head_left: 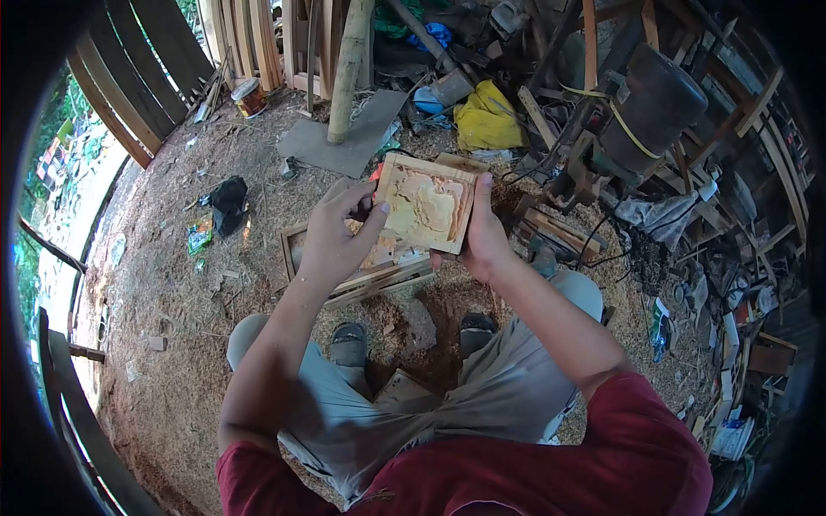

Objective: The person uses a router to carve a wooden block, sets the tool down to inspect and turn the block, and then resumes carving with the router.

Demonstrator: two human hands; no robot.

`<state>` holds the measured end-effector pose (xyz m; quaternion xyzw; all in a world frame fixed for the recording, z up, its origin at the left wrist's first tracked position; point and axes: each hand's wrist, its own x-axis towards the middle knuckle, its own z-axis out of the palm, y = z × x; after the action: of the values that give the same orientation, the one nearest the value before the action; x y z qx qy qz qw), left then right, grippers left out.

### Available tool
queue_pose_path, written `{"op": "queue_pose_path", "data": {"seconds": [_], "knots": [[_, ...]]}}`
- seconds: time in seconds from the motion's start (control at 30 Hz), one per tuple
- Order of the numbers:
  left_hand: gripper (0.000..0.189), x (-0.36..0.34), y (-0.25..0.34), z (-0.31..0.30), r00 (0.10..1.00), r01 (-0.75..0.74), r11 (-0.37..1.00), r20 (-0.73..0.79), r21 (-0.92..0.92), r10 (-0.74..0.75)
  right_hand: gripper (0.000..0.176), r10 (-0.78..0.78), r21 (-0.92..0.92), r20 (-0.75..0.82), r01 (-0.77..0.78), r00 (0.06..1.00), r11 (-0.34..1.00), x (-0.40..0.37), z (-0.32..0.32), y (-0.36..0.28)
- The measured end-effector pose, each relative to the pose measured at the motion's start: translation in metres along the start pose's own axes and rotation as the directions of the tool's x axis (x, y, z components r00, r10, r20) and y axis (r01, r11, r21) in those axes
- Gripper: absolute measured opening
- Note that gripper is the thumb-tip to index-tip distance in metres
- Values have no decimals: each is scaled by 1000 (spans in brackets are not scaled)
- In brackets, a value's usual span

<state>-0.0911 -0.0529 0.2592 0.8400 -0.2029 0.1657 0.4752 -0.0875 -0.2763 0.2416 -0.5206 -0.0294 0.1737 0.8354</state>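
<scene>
One held wooden piece (pixel 426 205), shavings-strewn ground (pixel 176 310), upright planks (pixel 267 47)

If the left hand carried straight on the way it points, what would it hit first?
The left hand would most likely meet the square, pale wooden piece with a rough face; it already seems to touch the near edge, though exact depth is unclear.

The square panel (pixel 423 206) is made of matt wood, smooth-rimmed, rough-centred; the shirt (pixel 525 469) is made of cloth.
</scene>
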Motion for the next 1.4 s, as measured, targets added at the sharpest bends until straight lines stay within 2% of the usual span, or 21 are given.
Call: {"op": "queue_pose_path", "data": {"seconds": [0.13,0.4,0.5,0.8,0.9,1.0,1.2,1.33,1.4], "knots": [[32,-1,8,-2,1000,6,1000,6,-29,-6,97,40,46,12,-40,999,998,5,-7,3],[53,-3,0,-4,982,-187,975,3,-123,188,96,144,162,90,-157,985,974,6,-19,-2],[58,-2,4,-5,969,-244,958,-1,-151,247,94,136,151,41,-141,990,979,8,-17,0],[68,-5,4,-5,948,-312,925,-11,-218,317,95,90,98,89,-98,992,990,9,-17,0],[69,-6,9,-7,949,-306,924,2,-231,315,96,68,40,156,-75,985,996,11,-25,5],[70,-8,10,-8,947,-306,929,34,-206,319,96,50,149,38,-56,998,987,17,-20,8],[72,-7,11,-4,959,-277,955,28,-101,281,93,-57,72,-101,64,993,995,1,-5,-8],[71,-7,15,-5,982,-186,982,17,-46,187,94,-175,66,-43,178,984,982,4,-11,-3],[69,-6,9,-1,990,-143,987,3,-75,144,95,-209,38,-30,210,978,977,3,-12,-1]]}}
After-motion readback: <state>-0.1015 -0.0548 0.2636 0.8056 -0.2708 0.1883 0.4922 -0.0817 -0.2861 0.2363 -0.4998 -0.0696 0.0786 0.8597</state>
